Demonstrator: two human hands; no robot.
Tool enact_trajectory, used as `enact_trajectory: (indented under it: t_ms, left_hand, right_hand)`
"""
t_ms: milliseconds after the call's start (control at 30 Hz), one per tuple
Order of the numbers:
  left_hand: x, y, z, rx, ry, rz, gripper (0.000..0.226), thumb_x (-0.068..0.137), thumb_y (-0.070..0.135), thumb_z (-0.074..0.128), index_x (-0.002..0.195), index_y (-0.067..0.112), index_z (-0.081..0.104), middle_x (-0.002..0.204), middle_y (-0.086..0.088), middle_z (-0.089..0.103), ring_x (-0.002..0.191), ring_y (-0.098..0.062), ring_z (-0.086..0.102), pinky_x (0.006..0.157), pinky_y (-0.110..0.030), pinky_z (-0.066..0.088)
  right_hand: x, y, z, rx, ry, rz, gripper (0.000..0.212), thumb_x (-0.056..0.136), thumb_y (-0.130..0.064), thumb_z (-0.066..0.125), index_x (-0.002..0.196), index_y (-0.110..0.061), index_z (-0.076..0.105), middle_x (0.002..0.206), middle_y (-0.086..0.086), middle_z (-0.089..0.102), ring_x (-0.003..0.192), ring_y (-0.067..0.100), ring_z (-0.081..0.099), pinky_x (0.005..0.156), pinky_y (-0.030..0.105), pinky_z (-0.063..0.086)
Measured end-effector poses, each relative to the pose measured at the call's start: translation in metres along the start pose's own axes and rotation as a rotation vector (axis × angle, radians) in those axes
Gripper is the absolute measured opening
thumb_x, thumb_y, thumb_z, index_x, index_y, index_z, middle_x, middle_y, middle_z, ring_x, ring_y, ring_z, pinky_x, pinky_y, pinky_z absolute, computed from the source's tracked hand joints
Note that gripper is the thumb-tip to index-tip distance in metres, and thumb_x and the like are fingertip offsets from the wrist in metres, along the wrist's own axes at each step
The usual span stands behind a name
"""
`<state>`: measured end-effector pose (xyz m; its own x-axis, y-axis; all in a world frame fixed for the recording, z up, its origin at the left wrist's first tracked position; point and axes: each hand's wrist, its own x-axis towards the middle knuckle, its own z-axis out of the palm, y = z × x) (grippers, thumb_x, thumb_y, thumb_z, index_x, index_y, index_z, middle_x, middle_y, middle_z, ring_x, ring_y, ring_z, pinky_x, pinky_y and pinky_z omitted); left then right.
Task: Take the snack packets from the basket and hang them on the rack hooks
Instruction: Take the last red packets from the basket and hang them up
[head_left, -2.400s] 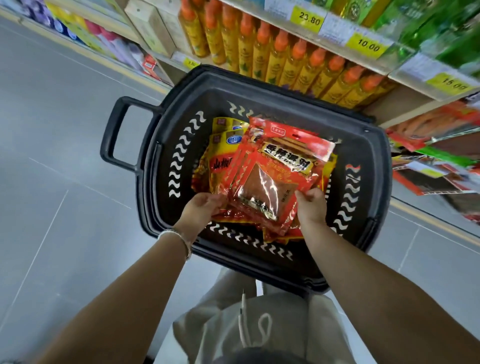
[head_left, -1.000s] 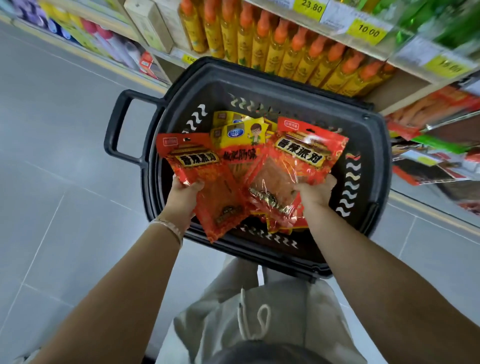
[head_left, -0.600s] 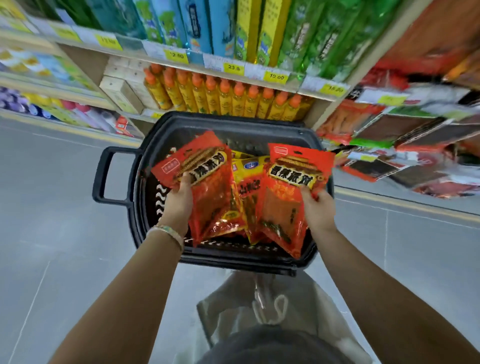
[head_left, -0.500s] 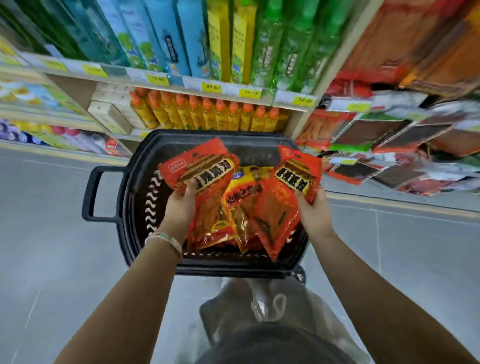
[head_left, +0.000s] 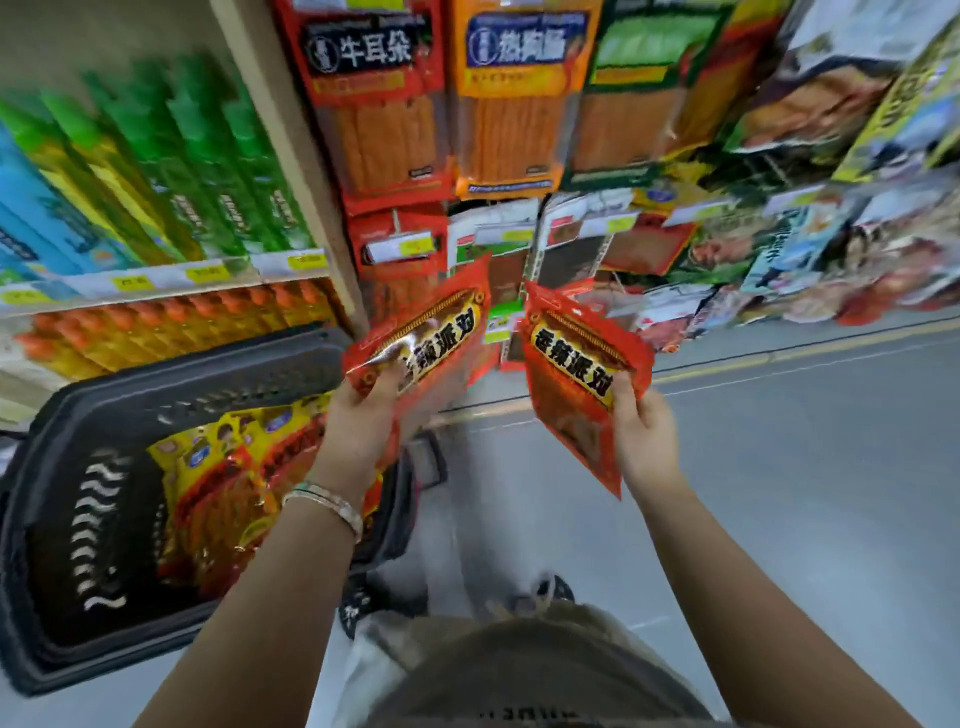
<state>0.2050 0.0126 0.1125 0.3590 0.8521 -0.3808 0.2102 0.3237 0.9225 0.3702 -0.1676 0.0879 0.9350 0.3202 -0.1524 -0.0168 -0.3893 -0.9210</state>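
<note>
Red left packet (head_left: 436, 335) gripped by left hand (head_left: 363, 423); right packet (head_left: 574, 369) by right hand (head_left: 644, 436).

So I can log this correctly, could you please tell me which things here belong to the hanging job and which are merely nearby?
Job: left hand gripping first red packet; right hand gripping second red packet; basket holding yellow packets; hung packets on the rack.
Nearby: orange-capped bottles; green boxes; price labels.

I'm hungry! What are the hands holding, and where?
Left hand grips one shiny red plastic snack packet near its top corner; right hand grips another packet by its right side.
</note>
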Motion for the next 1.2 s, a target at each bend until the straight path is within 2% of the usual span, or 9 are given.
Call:
enact_trajectory:
  t_ms: [100,200,333,400,467,600,700,900,1200]
  left_hand:
    - [-0.017,-0.01,0.061,0.022,0.037,0.023,0.026,0.091,0.038,0.059,0.082,0.014,0.066,0.076,0.005,0.067,0.068,-0.008,0.061,0.066,-0.02,0.05]
    - [-0.026,-0.014,0.11,0.035,0.041,0.011,0.035,0.092,0.046,0.053,0.07,0.019,0.058,0.063,0.008,0.06,0.067,-0.015,0.06,0.071,-0.032,0.053]
    - [-0.027,0.002,0.159,0.114,0.081,0.057,0.04,0.089,0.06,0.045,0.096,0.023,0.057,0.09,0.01,0.059,0.098,-0.023,0.056,0.084,-0.031,0.039]
    - [-0.023,0.017,0.179,0.135,0.067,0.056,0.074,0.086,0.068,0.041,0.137,0.014,0.045,0.129,-0.001,0.054,0.124,-0.027,0.047,0.096,-0.029,0.032]
    - [-0.015,0.035,0.196,0.15,0.041,0.117,0.081,0.085,0.069,0.041,0.143,0.014,0.038,0.145,-0.003,0.043,0.131,-0.023,0.041,0.105,-0.031,0.03]
    - [-0.002,0.076,0.233,0.115,-0.112,0.242,0.026,0.092,0.052,0.05,0.093,0.033,0.068,0.087,0.034,0.066,0.081,0.017,0.058,0.078,-0.018,0.047]
    - [0.015,0.107,0.255,0.041,-0.127,0.319,0.015,0.093,0.041,0.056,0.082,0.034,0.064,0.066,0.035,0.063,0.069,0.019,0.059,0.063,-0.004,0.045]
    - [0.065,0.19,0.274,-0.105,-0.015,0.32,0.091,0.063,0.067,0.064,0.134,0.012,0.048,0.135,-0.005,0.054,0.12,-0.027,0.053,0.104,-0.051,0.038]
    - [0.091,0.284,0.284,-0.134,0.066,0.569,0.029,0.055,0.053,0.064,0.056,0.024,0.069,0.069,-0.001,0.066,0.076,-0.024,0.063,0.07,-0.039,0.047]
  right_hand:
    - [0.017,0.019,-0.055,0.067,0.045,-0.01,0.024,0.099,-0.015,0.041,0.115,-0.008,0.057,0.095,-0.003,0.062,0.077,-0.02,0.057,0.059,-0.002,0.037]
    - [0.038,0.031,-0.104,-0.003,0.082,-0.039,0.021,0.098,-0.015,0.042,0.109,-0.021,0.059,0.1,-0.006,0.062,0.094,0.004,0.057,0.068,0.001,0.035]
    - [0.07,0.031,-0.148,-0.039,0.125,-0.047,0.028,0.098,-0.035,0.045,0.108,-0.017,0.063,0.097,-0.004,0.063,0.092,0.009,0.056,0.075,0.019,0.036]
    - [0.085,0.025,-0.16,-0.011,0.158,-0.07,0.023,0.098,-0.035,0.045,0.096,-0.02,0.062,0.085,-0.01,0.062,0.078,-0.005,0.057,0.066,0.011,0.038]
    - [0.101,0.017,-0.165,0.045,0.171,-0.084,0.02,0.099,-0.034,0.045,0.09,-0.022,0.059,0.079,-0.016,0.06,0.069,-0.017,0.055,0.056,0.003,0.036]
    - [0.144,-0.01,-0.172,0.066,0.153,-0.161,0.022,0.099,-0.034,0.043,0.1,-0.022,0.061,0.092,-0.004,0.064,0.083,0.007,0.059,0.065,0.018,0.04]
    - [0.184,-0.038,-0.179,0.094,0.188,-0.282,0.023,0.099,-0.033,0.044,0.093,-0.018,0.06,0.085,-0.004,0.065,0.078,0.006,0.058,0.066,0.015,0.043]
    - [0.272,-0.141,-0.197,0.21,0.286,-0.452,0.024,0.095,-0.037,0.049,0.077,-0.025,0.058,0.066,-0.017,0.057,0.059,-0.005,0.05,0.059,0.016,0.039]
    - [0.344,-0.267,-0.191,0.389,0.272,-0.638,0.033,0.087,-0.042,0.054,0.063,-0.019,0.056,0.056,-0.014,0.051,0.048,-0.007,0.042,0.052,0.017,0.036]
